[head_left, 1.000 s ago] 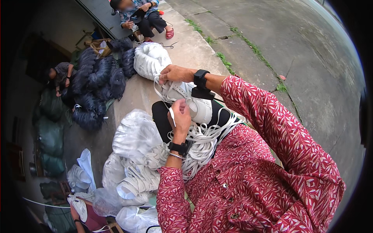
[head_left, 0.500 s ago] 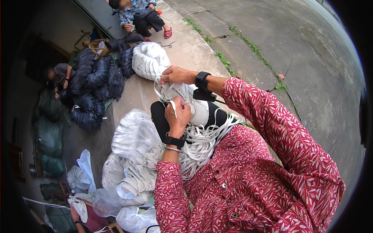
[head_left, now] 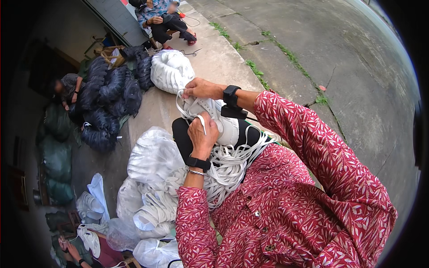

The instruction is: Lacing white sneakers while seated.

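Observation:
A white shoe upper (head_left: 228,129) with eyelet holes lies across my lap on black cloth. My left hand (head_left: 203,134) is closed at its near left side, a white shoelace (head_left: 203,124) sticking up from between the fingers. At the upper's far end, my right hand (head_left: 201,88) pinches a lace, and a loop of it hangs to the left of the fingertips. The exact grip of both hands is partly hidden by the fingers. A tangled heap of white laces (head_left: 230,172) covers my lap beside my left wrist.
A rolled bundle of white uppers (head_left: 172,71) stands just beyond my right hand. Clear bags of white pieces (head_left: 152,156) lie to my left, with black bundles (head_left: 109,89) farther off. Co-workers sit at far top (head_left: 163,22), far left (head_left: 69,89) and lower left (head_left: 69,248).
My hands stay nearly in place, the lace at my left hand tilting slightly. The co-worker at the top has shifted posture, and the lower-left co-worker's hands have moved away from a white shoe piece.

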Motion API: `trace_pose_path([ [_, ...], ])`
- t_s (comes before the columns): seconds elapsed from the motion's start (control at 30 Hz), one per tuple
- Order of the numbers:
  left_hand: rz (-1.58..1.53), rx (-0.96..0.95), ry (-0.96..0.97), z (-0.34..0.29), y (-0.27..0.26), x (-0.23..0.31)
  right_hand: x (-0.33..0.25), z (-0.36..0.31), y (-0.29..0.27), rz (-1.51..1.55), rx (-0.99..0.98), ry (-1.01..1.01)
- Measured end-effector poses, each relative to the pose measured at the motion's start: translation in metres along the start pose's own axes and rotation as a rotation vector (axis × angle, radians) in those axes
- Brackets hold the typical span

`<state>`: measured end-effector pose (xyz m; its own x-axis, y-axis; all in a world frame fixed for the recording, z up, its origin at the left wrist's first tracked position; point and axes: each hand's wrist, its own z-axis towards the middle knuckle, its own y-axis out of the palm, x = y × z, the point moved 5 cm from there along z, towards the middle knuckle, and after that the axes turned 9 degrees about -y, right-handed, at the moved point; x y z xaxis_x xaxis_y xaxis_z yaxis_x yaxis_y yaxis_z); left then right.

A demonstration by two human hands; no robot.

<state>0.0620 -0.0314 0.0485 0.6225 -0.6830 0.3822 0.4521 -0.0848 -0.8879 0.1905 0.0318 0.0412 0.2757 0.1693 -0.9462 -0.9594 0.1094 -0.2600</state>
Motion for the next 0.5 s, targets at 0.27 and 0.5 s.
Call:
trace_pose_path([
  [0.27,0.098,0.133,0.049,-0.005,-0.007,0.002,-0.003,-0.002,-0.004,0.036,0.051,-0.03],
  [0.5,-0.273,0.09,-0.173,-0.01,-0.014,-0.02,-0.005,-0.004,-0.009,0.106,0.061,0.063],
])
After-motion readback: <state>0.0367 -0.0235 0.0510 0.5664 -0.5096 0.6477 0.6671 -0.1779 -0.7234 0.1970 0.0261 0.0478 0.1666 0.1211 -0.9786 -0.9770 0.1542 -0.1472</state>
